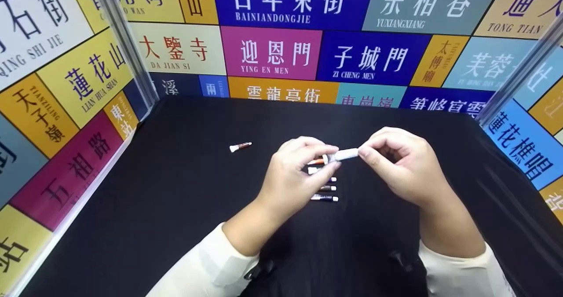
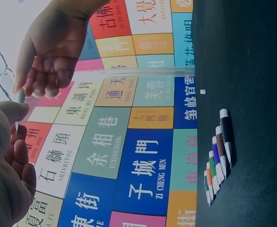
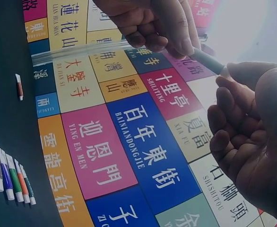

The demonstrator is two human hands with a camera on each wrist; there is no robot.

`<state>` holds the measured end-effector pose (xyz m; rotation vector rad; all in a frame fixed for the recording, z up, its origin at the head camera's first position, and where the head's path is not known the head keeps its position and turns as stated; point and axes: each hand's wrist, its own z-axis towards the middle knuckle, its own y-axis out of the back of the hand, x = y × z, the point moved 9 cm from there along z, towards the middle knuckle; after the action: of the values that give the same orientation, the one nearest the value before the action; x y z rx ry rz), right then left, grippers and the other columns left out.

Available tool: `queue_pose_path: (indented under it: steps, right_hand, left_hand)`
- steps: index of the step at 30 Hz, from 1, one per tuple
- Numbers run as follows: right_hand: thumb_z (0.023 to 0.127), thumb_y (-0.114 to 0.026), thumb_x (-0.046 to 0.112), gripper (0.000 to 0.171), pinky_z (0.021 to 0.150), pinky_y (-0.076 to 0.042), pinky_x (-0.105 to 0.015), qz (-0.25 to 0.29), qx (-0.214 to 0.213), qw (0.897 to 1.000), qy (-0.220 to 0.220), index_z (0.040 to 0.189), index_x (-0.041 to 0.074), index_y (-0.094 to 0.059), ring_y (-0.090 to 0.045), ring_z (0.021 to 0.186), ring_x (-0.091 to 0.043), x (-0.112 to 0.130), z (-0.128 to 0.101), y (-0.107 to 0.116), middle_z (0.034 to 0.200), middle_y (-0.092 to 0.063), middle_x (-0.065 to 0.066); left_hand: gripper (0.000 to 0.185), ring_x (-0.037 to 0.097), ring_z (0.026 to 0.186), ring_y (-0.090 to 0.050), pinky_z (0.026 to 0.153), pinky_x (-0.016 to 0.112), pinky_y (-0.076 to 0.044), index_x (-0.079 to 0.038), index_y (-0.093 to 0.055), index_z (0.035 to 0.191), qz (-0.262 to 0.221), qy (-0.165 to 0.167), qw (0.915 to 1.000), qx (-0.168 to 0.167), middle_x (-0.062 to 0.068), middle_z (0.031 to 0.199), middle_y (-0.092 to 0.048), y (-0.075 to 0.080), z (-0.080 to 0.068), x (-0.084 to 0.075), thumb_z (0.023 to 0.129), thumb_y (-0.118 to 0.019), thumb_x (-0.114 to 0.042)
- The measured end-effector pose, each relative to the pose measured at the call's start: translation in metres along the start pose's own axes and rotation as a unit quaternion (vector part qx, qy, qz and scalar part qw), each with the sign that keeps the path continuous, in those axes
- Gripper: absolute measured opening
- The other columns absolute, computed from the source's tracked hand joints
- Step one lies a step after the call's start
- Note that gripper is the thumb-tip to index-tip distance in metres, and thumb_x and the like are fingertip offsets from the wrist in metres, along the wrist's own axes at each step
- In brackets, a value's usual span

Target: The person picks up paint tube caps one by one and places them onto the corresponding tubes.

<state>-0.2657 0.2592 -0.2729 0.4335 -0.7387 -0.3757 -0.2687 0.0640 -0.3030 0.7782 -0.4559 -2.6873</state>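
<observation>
Between my two hands, raised above the black table, is a small white paint tube point(image 1: 347, 154). My left hand point(image 1: 292, 171) pinches its left end between thumb and fingers. Thumb and forefinger of my right hand point(image 1: 404, 167) pinch the opposite end. From the right wrist view, the tube point(image 3: 208, 61) spans the short gap between both sets of fingertips. Below the hands lies a row of several coloured tubes point(image 2: 217, 153) with white ends, partly hidden by my left hand in the head view. A lone reddish-brown tube point(image 1: 240, 147) lies farther left.
Black cloth point(image 1: 184, 191) covers the table. Walls with coloured sign panels point(image 1: 270, 53) stand behind it and at both sides, joined by clear corner strips. A small white piece point(image 2: 203, 91) lies on the table apart from the row.
</observation>
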Motion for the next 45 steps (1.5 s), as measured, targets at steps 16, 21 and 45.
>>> queue_pose_path:
  steps: [16,21,45]
  right_hand:
    - [0.098,-0.077,0.013,0.007,0.059,-0.046,-0.018,-0.019,-0.080,0.988,-0.131,0.100,0.011,-0.084,-0.057,0.067,-0.007,-0.071,0.002,0.034,0.085,-0.073,0.015]
    - [0.101,-0.076,0.024,0.019,0.061,-0.049,-0.017,-0.032,-0.089,0.979,-0.183,0.107,0.007,-0.082,-0.058,0.069,-0.005,-0.104,0.001,0.041,0.083,-0.071,0.020]
    - [0.096,-0.081,0.038,0.042,0.075,-0.051,-0.011,-0.045,-0.114,0.942,-0.312,0.123,0.006,-0.077,-0.064,0.085,-0.001,-0.214,-0.026,0.062,0.088,-0.069,0.027]
  left_hand:
    - [0.022,0.012,0.100,-0.069,0.091,0.031,-0.054,-0.020,-0.084,0.113,0.014,0.052,0.9983,0.020,-0.005,0.106,-0.080,-0.020,-0.001,0.034,0.093,-0.086,-0.028]
    - [0.021,0.013,0.100,-0.069,0.093,0.032,-0.054,-0.021,-0.084,0.113,0.032,0.069,0.9962,0.042,-0.006,0.107,-0.081,-0.031,0.002,0.050,0.094,-0.085,-0.029]
    - [0.016,0.020,0.095,-0.067,0.089,0.034,-0.055,-0.017,-0.083,0.109,0.043,0.261,0.9477,0.179,0.002,0.099,-0.077,-0.097,0.011,0.175,0.096,-0.081,-0.027]
